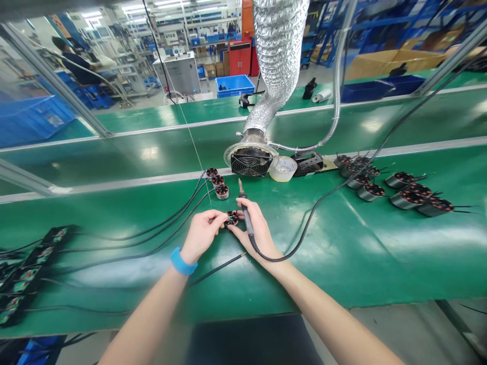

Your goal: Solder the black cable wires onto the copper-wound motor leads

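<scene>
My right hand (pixel 261 230) is closed round a soldering iron (pixel 248 219), whose bare tip points up and away from me. Its thumb and fingertips also rest against a small round motor (pixel 231 219) with copper windings, on the green bench. With its fingertips pinched at the motor's left side, my left hand (pixel 203 230) grips what looks like a thin wire. The fingers partly cover the motor and the wire's end. A blue band (pixel 183 261) circles my left wrist. Below the hands lies a black cable (pixel 220 266) with a stripped end.
Beyond the hands hangs a fume extractor (pixel 251 163) on a foil duct, beside a tape roll (pixel 283 169). Three wired motors (pixel 221 191) sit at left, their cables running to a black rack (pixel 36 271). Several more motors (pixel 409 196) stand at right. The iron's cord (pixel 315 203) crosses the bench.
</scene>
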The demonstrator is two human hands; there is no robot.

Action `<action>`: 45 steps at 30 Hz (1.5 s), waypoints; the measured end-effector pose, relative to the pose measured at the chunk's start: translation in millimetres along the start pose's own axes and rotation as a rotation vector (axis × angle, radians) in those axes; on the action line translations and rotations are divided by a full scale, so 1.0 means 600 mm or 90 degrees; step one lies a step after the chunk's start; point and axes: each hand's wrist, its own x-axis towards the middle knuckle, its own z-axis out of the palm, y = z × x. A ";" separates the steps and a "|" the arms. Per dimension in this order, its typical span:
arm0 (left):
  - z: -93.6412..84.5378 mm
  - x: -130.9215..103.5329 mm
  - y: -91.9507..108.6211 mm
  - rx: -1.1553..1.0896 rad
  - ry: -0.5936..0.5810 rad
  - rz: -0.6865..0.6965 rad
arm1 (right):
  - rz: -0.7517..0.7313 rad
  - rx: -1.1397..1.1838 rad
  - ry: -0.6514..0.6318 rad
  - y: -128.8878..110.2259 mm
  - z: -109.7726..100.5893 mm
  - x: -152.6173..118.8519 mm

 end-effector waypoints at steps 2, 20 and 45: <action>0.000 0.000 0.000 0.012 0.005 0.006 | -0.009 0.002 -0.007 -0.005 0.004 -0.001; -0.017 -0.004 0.002 0.153 -0.020 0.118 | -0.209 -0.050 -0.011 -0.030 0.004 0.018; 0.003 0.007 0.000 0.056 -0.004 0.089 | -0.055 0.010 0.253 -0.042 -0.038 -0.002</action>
